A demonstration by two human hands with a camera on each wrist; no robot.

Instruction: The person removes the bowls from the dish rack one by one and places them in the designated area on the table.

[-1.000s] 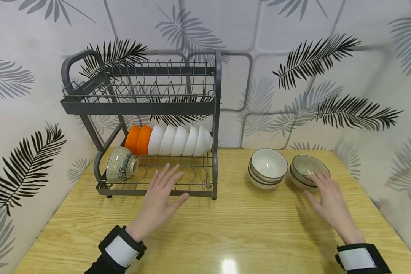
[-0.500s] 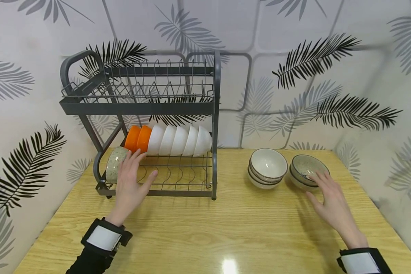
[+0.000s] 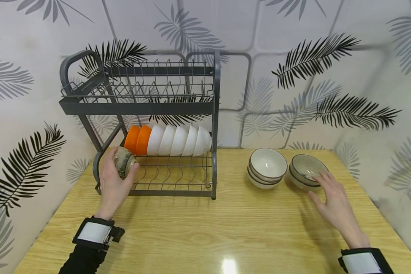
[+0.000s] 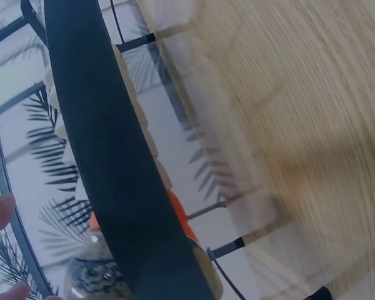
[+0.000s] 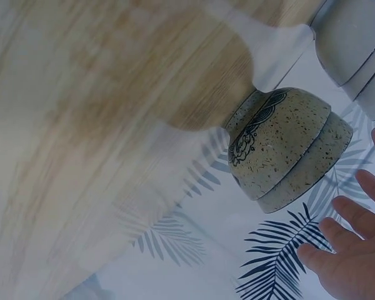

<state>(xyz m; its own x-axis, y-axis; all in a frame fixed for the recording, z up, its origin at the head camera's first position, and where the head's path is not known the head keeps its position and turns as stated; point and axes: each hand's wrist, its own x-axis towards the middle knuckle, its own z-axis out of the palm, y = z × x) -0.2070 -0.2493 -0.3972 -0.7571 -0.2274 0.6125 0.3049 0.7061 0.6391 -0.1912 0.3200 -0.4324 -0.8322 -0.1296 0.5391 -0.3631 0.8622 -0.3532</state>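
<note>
My left hand [image 3: 113, 184] grips a speckled bowl [image 3: 123, 160] that stands on its side at the left end of the dish rack's lower tier. Its fingers pass along the bowl's left side, and the thumb lies at the right by the foot. In the left wrist view, the rack's dark bar partly hides this bowl [image 4: 94, 275]. My right hand [image 3: 337, 209] hovers with relaxed, spread fingers at the front right of two stacked speckled bowls [image 3: 308, 165]. The right wrist view shows these bowls [image 5: 287, 144] apart from the fingertips [image 5: 340, 234].
Behind the held bowl, orange bowls [image 3: 137, 140] and several white bowls [image 3: 179, 140] line the lower tier of the grey rack [image 3: 137, 108]. A stack of white bowls [image 3: 268, 165] with dark rims stands on the wooden table [image 3: 226, 224]. A patterned wall [image 3: 260, 91] rises behind.
My left hand has moved left from the front of the rack to the speckled bowl and taken hold of it; the bowl now looks tilted. The right hand has barely shifted.
</note>
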